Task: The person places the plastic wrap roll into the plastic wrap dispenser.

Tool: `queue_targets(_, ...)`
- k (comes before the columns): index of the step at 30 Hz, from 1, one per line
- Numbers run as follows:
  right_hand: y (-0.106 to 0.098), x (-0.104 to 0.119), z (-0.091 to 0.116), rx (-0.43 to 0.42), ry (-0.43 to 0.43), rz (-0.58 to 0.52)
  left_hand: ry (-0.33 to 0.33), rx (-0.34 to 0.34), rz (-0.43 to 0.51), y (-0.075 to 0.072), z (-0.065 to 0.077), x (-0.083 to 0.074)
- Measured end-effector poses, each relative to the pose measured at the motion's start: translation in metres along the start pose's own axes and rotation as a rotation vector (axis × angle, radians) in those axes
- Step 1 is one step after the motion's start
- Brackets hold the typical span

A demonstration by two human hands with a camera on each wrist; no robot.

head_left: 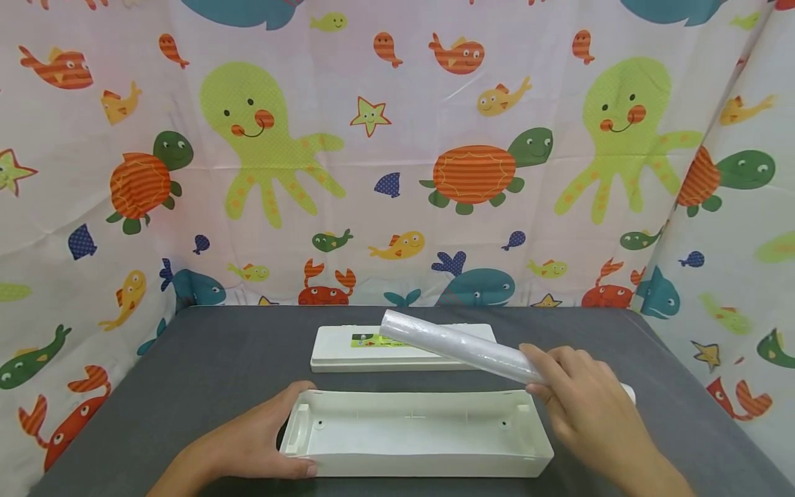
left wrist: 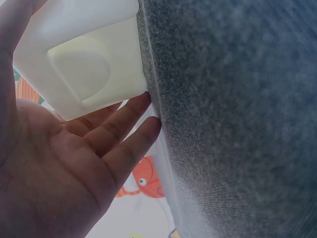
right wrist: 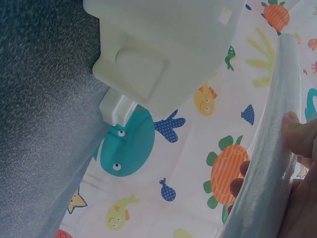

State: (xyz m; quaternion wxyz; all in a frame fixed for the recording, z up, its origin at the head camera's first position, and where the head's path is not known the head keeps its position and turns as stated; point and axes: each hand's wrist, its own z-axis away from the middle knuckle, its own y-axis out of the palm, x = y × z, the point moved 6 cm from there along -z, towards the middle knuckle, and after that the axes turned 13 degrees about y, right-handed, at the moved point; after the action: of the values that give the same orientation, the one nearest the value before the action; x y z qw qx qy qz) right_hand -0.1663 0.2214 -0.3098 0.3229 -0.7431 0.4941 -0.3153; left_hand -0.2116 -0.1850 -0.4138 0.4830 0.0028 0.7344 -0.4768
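One long, glossy roll of whitish, translucent plastic film (head_left: pixel 453 345) slants across the right of centre, its left end tilted higher, as a person's right hand (head_left: pixel 584 404) grips it near its lower end at the right of the frame. At lower left, the left hand (head_left: pixel 263 435) clasps the left end of an open, rectangular white plastic box (head_left: pixel 413 466), thumb against the front wall. The box lies lengthwise at bottom centre, two small dark holes showing inside; the right wrist view shows the roll apart from it. Just behind, at mid-frame, rests a flat, oblong white plastic lid (head_left: pixel 397 359) bearing a green-and-yellow label (head_left: pixel 366 340), which the roll partly hides. Everything is set on a dark grey cloth-covered table (head_left: pixel 192 386). A white curtain printed with colourful sea creatures (head_left: pixel 385 90) fills the upper frame.
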Motion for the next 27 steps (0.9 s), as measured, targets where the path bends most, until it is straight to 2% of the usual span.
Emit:
queue_targets(4, 0.001, 0.000, -0.001, 0.008, -0.002, -0.005, -0.013, -0.004, -0.002, -0.001, -0.001, 0.001)
queue_targets(13, 0.002, 0.001, -0.003, 0.011, -0.031, -0.032, 0.034, -0.003, -0.022, -0.001, -0.005, -0.001)
queue_targets(22, 0.006, 0.009, -0.009, -0.047, -0.125, -0.075, -0.005, -0.007, 0.002, -0.002, -0.007, -0.005)
queue_targets(27, 0.009, 0.012, -0.014, -0.020, -0.129, -0.077, -0.019, -0.009, 0.011, -0.002, -0.007, -0.006)
